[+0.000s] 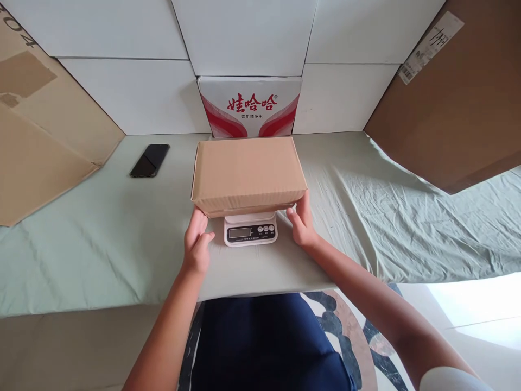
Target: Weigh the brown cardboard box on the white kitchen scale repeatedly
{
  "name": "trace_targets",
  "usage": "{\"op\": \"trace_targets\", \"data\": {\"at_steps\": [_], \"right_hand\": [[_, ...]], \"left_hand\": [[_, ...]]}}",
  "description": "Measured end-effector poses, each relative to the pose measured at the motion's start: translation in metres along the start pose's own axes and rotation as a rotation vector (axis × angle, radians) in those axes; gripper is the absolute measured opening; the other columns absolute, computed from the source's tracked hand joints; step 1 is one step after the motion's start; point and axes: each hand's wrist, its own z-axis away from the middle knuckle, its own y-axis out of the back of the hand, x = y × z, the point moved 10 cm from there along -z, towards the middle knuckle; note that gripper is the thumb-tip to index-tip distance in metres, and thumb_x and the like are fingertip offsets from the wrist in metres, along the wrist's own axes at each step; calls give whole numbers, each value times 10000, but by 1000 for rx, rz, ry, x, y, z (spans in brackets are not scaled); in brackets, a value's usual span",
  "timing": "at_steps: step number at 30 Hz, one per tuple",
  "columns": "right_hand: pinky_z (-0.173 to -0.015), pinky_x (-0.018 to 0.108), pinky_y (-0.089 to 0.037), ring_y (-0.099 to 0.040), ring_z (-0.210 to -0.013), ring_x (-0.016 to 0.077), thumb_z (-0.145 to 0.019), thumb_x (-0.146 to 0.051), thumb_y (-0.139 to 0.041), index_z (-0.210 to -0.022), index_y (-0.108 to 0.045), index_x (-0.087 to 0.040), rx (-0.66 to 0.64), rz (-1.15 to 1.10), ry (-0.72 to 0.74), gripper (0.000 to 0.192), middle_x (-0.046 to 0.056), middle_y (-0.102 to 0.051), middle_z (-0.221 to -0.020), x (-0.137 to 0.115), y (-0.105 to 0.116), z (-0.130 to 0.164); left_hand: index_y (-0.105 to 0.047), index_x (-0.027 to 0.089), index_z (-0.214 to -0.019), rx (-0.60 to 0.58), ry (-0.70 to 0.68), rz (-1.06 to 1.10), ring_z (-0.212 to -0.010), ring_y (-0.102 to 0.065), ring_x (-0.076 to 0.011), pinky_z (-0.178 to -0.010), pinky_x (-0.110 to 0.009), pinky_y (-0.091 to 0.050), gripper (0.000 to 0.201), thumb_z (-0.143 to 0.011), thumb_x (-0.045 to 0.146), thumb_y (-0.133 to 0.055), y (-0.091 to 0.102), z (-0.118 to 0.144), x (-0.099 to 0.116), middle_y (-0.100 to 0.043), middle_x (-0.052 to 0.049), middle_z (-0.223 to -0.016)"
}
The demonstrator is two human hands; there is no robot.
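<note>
Both hands are held at the table's near edge; the left hand [197, 244] and right hand [302, 221], fingers loosely spread, touch the lower corners of the cardboard box [247, 174], which rests on the small scale [250, 228]; the box is best centred and released for a true reading.

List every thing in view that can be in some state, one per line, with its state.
Cardboard box: closed, resting on the scale.
Scale: under the box, display reading too small to tell.
Left hand: open, fingertips at the box's lower left corner.
Right hand: open, touching the box's lower right corner.
Phone: screen dark, lying flat on the cloth.
Water carton: closed, standing against the wall.
</note>
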Motion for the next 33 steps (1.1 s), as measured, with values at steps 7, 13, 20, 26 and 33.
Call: {"op": "trace_targets", "data": {"at_steps": [7, 13, 20, 26, 33], "right_hand": [[-1261, 661, -365, -380, -1536, 371, -1008, -622, -454, -1633, -288, -343, 11, 88, 51, 703, 114, -444, -1596, -11, -2, -1], [-1245, 652, -377, -412, -1494, 360, -1014, -631, -441, -1644, -257, -365, 17, 94, 50, 708, 113, -436, -1595, -11, -3, 0], [-1179, 626, -457, -445, -1461, 362, -997, -674, -441, -1615, -299, -338, 35, 36, 24, 718, 131, -426, -1598, -9, -1, -3], [-1108, 603, -504, -503, -1352, 336, -1005, -650, -447, -1583, -361, -337, 56, 53, -7, 663, 127, -509, -1516, -10, 2, -4], [-1148, 595, -478, -453, -1457, 349, -990, -647, -466, -1624, -263, -364, 74, 27, -47, 722, 120, -400, -1618, 2, 6, -2]], "left_hand": [[-579, 244, -1529, 23, 18, 52, -1601, -364, -343, -1352, -519, -261, 803, -734, 129, -604, 2, -5, -2, -595, -56, -1586], [-586, 245, -1524, 54, 36, 57, -1562, -437, -347, -1344, -510, -282, 812, -721, 130, -615, 5, -3, -3, -592, -59, -1588], [-608, 269, -1506, 58, 32, 68, -1559, -444, -342, -1337, -507, -297, 800, -719, 125, -606, 8, -2, -6, -611, -53, -1569], [-593, 246, -1520, 66, 37, 46, -1544, -466, -340, -1338, -493, -294, 806, -722, 138, -599, 10, -1, -7, -606, -66, -1574], [-535, 238, -1564, 106, 5, 50, -1580, -407, -321, -1330, -462, -311, 864, -705, 148, -573, 15, -6, -5, -518, -72, -1648]]}}
